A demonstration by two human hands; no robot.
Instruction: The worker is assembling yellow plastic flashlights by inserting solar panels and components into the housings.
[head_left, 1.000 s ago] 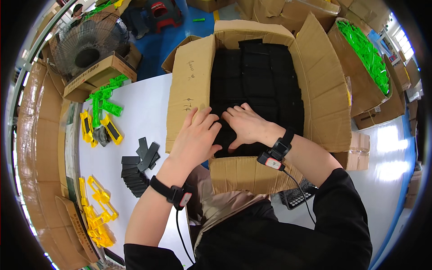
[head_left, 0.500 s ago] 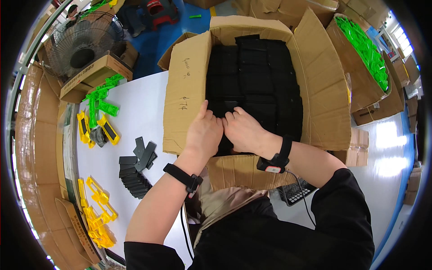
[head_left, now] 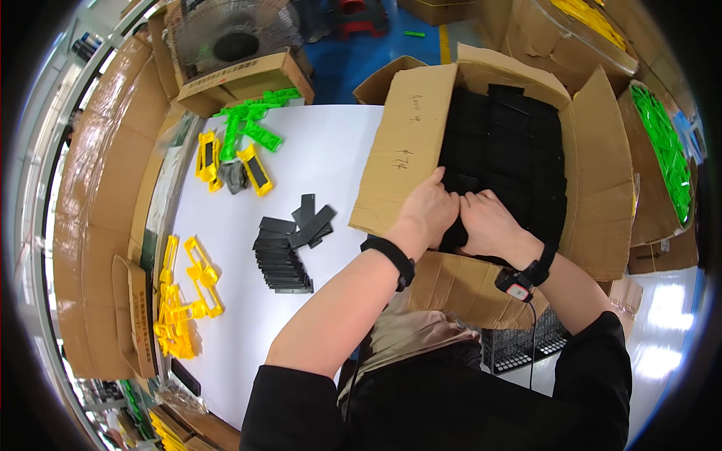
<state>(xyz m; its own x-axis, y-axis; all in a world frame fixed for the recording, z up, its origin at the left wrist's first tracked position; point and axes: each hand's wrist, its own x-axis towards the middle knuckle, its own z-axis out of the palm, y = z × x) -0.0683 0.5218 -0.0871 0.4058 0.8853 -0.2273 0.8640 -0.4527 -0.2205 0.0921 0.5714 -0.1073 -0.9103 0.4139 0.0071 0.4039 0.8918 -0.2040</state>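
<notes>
An open cardboard box (head_left: 402, 154) stands before me, packed with rows of black flat rectangular pieces (head_left: 519, 139). Both of my hands are inside its near left part, side by side and almost touching. My left hand (head_left: 431, 208) is closed, its curled fingers pressing on black pieces by the left flap. Just right of it, my right hand (head_left: 491, 228) is also closed against the black pieces, knuckles up. The fingertips of both are partly hidden. To the left, a leaning stack of similar black pieces (head_left: 280, 263) lies on the white table (head_left: 331, 150), a few loose ones on top.
Yellow plastic frames (head_left: 177, 316) and green plastic toy-gun parts (head_left: 244, 124) lie along the table's left side. A fan (head_left: 233, 45) stands beyond. Boxes of green parts (head_left: 662, 150) and yellow parts (head_left: 590, 22) are at right and back. A black crate (head_left: 523, 349) sits below the box.
My view has turned left, so the table and box appear farther right in the picture. Both hands stay at the same near left part of the box.
</notes>
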